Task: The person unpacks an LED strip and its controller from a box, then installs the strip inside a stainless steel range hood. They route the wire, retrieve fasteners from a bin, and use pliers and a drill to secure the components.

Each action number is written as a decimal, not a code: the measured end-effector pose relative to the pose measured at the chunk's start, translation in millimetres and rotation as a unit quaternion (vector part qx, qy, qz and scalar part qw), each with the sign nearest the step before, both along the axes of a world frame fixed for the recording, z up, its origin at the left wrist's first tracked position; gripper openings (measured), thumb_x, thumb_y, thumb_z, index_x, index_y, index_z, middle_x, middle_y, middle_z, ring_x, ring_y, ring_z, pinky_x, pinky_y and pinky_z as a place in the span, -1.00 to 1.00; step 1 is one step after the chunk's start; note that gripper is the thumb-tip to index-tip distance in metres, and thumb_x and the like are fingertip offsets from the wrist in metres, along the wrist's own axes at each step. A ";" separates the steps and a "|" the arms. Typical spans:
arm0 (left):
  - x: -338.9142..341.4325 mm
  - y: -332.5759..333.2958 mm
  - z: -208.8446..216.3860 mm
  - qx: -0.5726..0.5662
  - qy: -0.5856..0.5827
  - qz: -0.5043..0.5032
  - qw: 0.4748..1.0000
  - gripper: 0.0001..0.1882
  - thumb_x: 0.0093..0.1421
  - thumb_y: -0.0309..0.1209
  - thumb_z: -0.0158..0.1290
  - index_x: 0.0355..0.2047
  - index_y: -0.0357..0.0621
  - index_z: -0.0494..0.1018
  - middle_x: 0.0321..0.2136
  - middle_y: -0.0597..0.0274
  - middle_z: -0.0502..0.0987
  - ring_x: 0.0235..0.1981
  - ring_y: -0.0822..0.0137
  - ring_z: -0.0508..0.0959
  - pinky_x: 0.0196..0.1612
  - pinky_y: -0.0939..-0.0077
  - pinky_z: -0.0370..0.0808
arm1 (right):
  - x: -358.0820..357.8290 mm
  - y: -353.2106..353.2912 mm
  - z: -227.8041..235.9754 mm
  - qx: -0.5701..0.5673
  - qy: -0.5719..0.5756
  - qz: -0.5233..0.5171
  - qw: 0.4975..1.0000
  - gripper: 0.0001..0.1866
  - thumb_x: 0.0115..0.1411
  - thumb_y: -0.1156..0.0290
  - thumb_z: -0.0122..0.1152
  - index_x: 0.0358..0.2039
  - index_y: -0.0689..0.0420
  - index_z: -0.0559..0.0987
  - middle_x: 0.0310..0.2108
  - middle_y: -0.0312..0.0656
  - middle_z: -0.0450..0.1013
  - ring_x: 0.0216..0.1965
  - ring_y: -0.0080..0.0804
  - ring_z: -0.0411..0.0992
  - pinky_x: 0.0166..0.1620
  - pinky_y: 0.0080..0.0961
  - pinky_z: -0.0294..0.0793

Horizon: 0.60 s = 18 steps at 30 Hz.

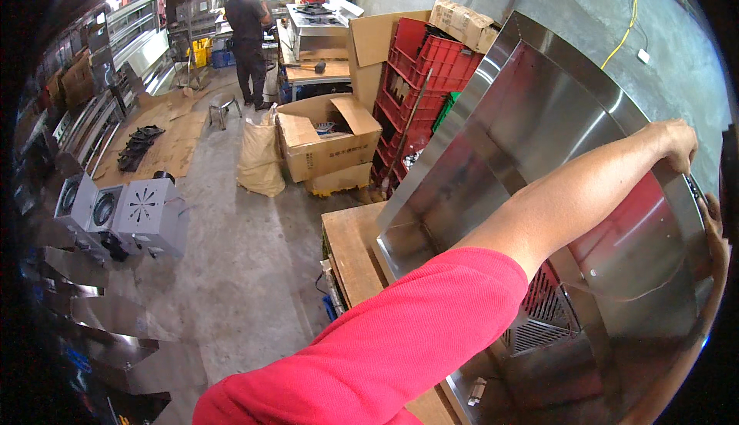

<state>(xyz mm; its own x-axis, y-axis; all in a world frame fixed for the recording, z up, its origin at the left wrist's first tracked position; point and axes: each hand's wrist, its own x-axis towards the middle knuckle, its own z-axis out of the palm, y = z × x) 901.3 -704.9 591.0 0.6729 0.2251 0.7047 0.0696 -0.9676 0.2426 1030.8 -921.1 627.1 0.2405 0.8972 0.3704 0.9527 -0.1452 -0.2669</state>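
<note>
Shiny stainless steel formed the big open-faced shell [546, 102] on the brown wooden bench [350, 232], probably stiff, weighty and slippery, best held by its rim, where left hand [677, 145] and right hand [716, 219] curled, their grip unclear.

A workshop: a sheet-steel housing [566, 109] at the left hand [676, 144], red crates [431, 63] left of it, grey boxes [145, 229] farther left, perhaps metal frames [146, 46] beyond.
</note>
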 end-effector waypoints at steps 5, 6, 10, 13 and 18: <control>-1.5 6.1 2.6 0.019 0.004 0.000 1.000 -0.69 0.02 -0.18 0.37 -0.20 0.10 0.71 -0.16 0.20 0.70 -0.07 0.19 0.67 -0.03 0.26 0.63 | 4.2 1.9 0.0 -0.001 0.018 0.037 0.999 -0.54 0.37 0.05 0.22 -0.03 0.25 0.59 -0.35 -0.35 0.48 -0.37 -0.60 0.31 -0.36 -0.58 0.32; -3.5 5.7 1.9 0.023 0.005 -0.009 1.000 -0.69 0.01 -0.18 0.38 -0.20 0.10 0.71 -0.16 0.20 0.70 -0.08 0.20 0.67 -0.04 0.26 0.63 | 4.7 2.1 0.0 -0.005 0.021 0.037 0.999 -0.54 0.37 0.05 0.22 -0.02 0.24 0.59 -0.35 -0.35 0.48 -0.37 -0.60 0.31 -0.35 -0.58 0.33; -19.1 -12.3 -1.9 -0.032 0.012 -0.047 0.998 -0.67 0.01 -0.16 0.39 -0.21 0.08 0.71 -0.17 0.22 0.70 -0.09 0.24 0.67 -0.06 0.28 0.63 | 13.3 -10.5 1.7 -0.018 0.042 0.033 0.998 -0.54 0.37 0.05 0.22 -0.02 0.22 0.59 -0.34 -0.35 0.50 -0.36 -0.59 0.34 -0.34 -0.57 0.36; -14.9 -4.0 0.5 -0.022 0.015 -0.034 0.999 -0.66 0.02 -0.14 0.39 -0.20 0.07 0.71 -0.15 0.22 0.70 -0.10 0.24 0.68 -0.06 0.27 0.62 | 13.1 -4.5 -3.1 -0.026 0.059 0.067 0.996 -0.55 0.39 0.05 0.20 -0.02 0.21 0.60 -0.34 -0.35 0.51 -0.35 -0.60 0.34 -0.33 -0.57 0.37; -18.8 -5.7 7.7 0.004 0.073 -0.019 0.997 -0.59 0.05 -0.09 0.34 -0.11 0.08 0.69 -0.07 0.16 0.67 -0.09 0.21 0.68 -0.05 0.23 0.61 | 57.6 -8.0 14.9 -0.096 0.065 0.005 0.993 -0.58 0.43 0.07 0.13 -0.06 0.21 0.62 -0.32 -0.35 0.53 -0.34 -0.60 0.35 -0.30 -0.60 0.36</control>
